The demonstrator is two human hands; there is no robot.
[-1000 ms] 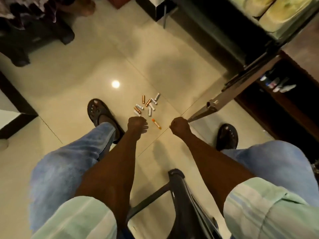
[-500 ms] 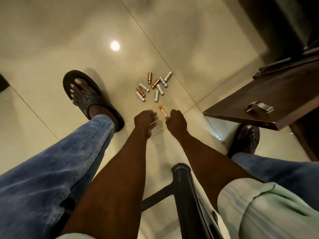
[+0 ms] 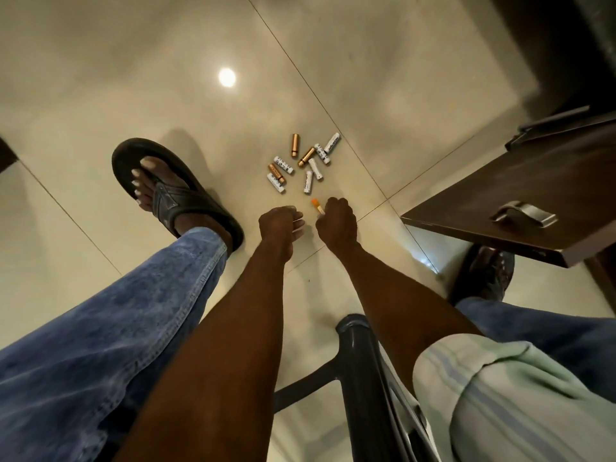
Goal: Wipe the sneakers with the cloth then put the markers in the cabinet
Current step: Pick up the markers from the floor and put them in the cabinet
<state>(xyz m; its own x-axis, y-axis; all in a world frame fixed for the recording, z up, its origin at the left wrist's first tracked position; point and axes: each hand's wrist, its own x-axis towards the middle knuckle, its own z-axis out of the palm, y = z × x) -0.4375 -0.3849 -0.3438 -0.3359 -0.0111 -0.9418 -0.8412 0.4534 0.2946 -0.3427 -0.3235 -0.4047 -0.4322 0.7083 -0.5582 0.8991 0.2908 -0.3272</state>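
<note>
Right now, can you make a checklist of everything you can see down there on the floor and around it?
Surface: glossy tiled floor, a lamp's reflection on it.
Job's things: loose markers scattered on the floor; orange-capped marker in the right hand's grip. Sneakers, cloth: nothing seen.
Clutter: nothing seen.
Hands: right hand curled on the orange-capped marker; left hand loosely curled, holding nothing.
Cables: nothing seen.
Surroundings: open cabinet door with metal handle, dark chair frame, sandalled feet.
</note>
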